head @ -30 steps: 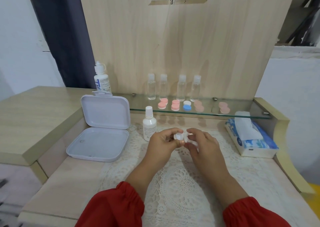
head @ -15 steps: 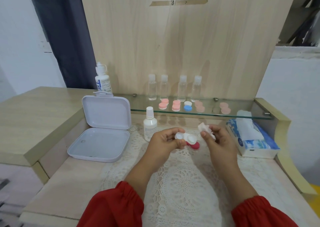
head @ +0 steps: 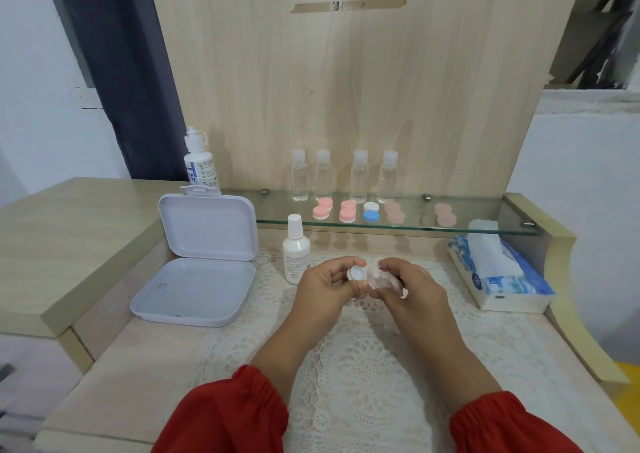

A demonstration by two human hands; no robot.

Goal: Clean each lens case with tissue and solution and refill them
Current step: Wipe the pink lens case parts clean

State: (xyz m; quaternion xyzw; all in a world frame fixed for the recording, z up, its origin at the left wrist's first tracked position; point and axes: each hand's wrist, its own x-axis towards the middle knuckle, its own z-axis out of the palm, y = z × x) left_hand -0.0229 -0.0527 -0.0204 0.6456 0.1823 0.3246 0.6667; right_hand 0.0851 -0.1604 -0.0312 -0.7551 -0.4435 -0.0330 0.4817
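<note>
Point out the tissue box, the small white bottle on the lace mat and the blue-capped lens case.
tissue box (head: 509, 288): head view, front side panel.
small white bottle (head: 296, 257): head view, labelled body.
blue-capped lens case (head: 371, 215): head view, blue cap.

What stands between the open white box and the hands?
In the head view, one small white bottle stands on the lace mat between the box and the left hand.

A single wide-angle view from the person's head looks forward and down across the table (head: 104, 359), close over the two hands (head: 374, 290) at centre. Both red sleeves (head: 225, 414) enter from the bottom edge. Farther off it faces the glass shelf (head: 485, 224) and the upright wooden panel (head: 346, 89) behind it. Straight edges bow toward the sides of the frame.
</note>
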